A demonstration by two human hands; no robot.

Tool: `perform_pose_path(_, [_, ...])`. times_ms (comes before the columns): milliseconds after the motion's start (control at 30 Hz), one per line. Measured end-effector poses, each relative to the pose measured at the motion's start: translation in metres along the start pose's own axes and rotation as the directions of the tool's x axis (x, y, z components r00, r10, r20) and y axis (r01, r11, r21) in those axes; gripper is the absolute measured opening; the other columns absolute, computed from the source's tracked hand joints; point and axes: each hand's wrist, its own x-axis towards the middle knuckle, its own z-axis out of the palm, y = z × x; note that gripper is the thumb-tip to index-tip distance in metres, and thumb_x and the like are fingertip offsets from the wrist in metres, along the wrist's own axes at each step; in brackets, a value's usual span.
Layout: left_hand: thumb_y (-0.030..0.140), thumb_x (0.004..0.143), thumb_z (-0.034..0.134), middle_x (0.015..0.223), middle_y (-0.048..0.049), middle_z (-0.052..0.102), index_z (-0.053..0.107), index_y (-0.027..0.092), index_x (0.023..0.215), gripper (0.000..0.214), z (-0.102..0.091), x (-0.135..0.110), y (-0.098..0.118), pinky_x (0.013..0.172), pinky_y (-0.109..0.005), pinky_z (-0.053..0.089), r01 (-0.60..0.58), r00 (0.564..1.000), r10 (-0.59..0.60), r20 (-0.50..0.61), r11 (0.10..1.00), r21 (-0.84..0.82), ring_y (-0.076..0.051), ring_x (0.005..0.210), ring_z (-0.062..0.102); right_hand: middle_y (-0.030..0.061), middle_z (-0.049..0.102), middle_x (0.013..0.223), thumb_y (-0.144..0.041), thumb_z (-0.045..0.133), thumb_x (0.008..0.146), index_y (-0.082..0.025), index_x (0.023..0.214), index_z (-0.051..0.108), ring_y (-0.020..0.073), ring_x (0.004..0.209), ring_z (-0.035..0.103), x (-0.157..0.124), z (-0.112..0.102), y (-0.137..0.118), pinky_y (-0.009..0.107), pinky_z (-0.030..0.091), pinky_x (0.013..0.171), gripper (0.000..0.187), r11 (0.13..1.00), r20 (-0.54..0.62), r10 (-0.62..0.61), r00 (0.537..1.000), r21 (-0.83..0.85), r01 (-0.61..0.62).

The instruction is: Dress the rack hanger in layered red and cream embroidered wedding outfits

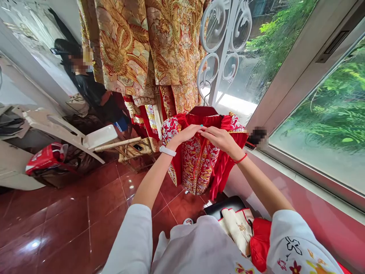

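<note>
Wears short-sleeved white top (196, 243), coloured flowers (295, 268) on right sleeve (281, 232), white wristband (167, 151) on left, red cord bracelet (241, 158) on right.

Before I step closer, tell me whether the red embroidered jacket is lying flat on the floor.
No, the red embroidered jacket is hanging from a hanger.

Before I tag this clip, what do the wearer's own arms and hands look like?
Both ungloved. Left hand: white wristband, small teal spot by the fingertips. Right hand: thin red bracelet. White sleeves; the right one carries multicoloured flower motifs.
</note>
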Motion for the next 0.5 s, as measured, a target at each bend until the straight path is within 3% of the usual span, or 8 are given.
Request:
perform_pose_path(100, [0.023, 0.091, 0.054, 0.100, -0.0066, 0.074, 0.074, 0.020, 0.102, 0.024, -0.002, -0.004, 0.012, 0.094, -0.034, 0.050, 0.020, 0.999, -0.031, -0.025, 0.938, -0.347, -0.020, 0.102, 0.066, 0.0107, 0.069, 0.092, -0.021, 0.032, 0.107, -0.019, 0.103, 0.071, 0.0192, 0.082, 0.061, -0.011, 0.006, -0.006, 0.032, 0.049, 0.067, 0.039, 1.000, -0.028, -0.022, 0.999, -0.008, 0.022])
perform_pose_path(167, [0.026, 0.093, 0.051, 0.098, -0.0063, 0.073, 0.073, 0.020, 0.107, 0.027, -0.014, -0.018, 0.027, 0.088, -0.032, 0.053, -0.076, 0.985, -0.018, -0.169, 0.844, -0.531, -0.018, 0.096, 0.067, 0.0110, 0.071, 0.097, -0.025, 0.035, 0.107, -0.020, 0.106, 0.071, 0.0195, 0.085, 0.064, -0.019, 0.012, -0.008, 0.032, 0.051, 0.070, 0.037, 0.997, -0.096, 0.021, 0.995, 0.077, -0.014])
perform_pose_path(233, [0.028, 0.096, 0.050, 0.093, -0.0040, 0.072, 0.071, 0.022, 0.109, 0.026, -0.035, -0.041, 0.041, 0.080, -0.030, 0.054, -0.248, 0.928, 0.002, -0.373, 0.749, -0.615, -0.016, 0.087, 0.067, 0.0105, 0.072, 0.103, -0.033, 0.038, 0.107, -0.022, 0.109, 0.072, 0.0201, 0.091, 0.066, -0.024, 0.018, -0.008, 0.034, 0.054, 0.076, 0.036, 0.971, -0.188, 0.127, 0.974, 0.225, -0.083])
perform_pose_path(300, [0.027, 0.096, 0.053, 0.085, -0.0009, 0.069, 0.071, 0.026, 0.107, 0.020, -0.061, -0.067, 0.049, 0.071, -0.026, 0.053, -0.414, 0.842, 0.021, -0.539, 0.666, -0.621, -0.012, 0.073, 0.063, 0.0092, 0.071, 0.109, -0.041, 0.038, 0.106, -0.026, 0.109, 0.074, 0.0212, 0.099, 0.066, -0.028, 0.021, -0.006, 0.038, 0.054, 0.085, 0.039, 0.914, -0.211, 0.254, 0.944, 0.372, -0.163])
perform_pose_path(400, [0.015, 0.094, 0.060, 0.075, 0.0026, 0.063, 0.070, 0.027, 0.099, 0.017, -0.097, -0.098, 0.039, 0.056, -0.021, 0.046, -0.505, 0.760, -0.005, -0.650, 0.625, -0.595, -0.008, 0.053, 0.049, 0.0086, 0.065, 0.117, -0.052, 0.037, 0.104, -0.029, 0.105, 0.077, 0.0249, 0.112, 0.058, -0.033, 0.019, 0.001, 0.045, 0.048, 0.098, 0.047, 0.863, -0.127, 0.364, 0.923, 0.420, -0.282])
perform_pose_path(500, [0.004, 0.090, 0.061, 0.068, 0.0054, 0.057, 0.069, 0.025, 0.098, 0.024, -0.119, -0.113, 0.005, 0.048, -0.018, 0.038, -0.493, 0.700, -0.121, -0.703, 0.630, -0.600, -0.005, 0.044, 0.036, 0.0087, 0.064, 0.107, -0.044, 0.041, 0.104, -0.031, 0.096, 0.080, 0.0275, 0.107, 0.052, -0.041, 0.011, 0.017, 0.049, 0.039, 0.100, 0.042, 0.904, -0.060, 0.391, 0.919, 0.214, -0.370])
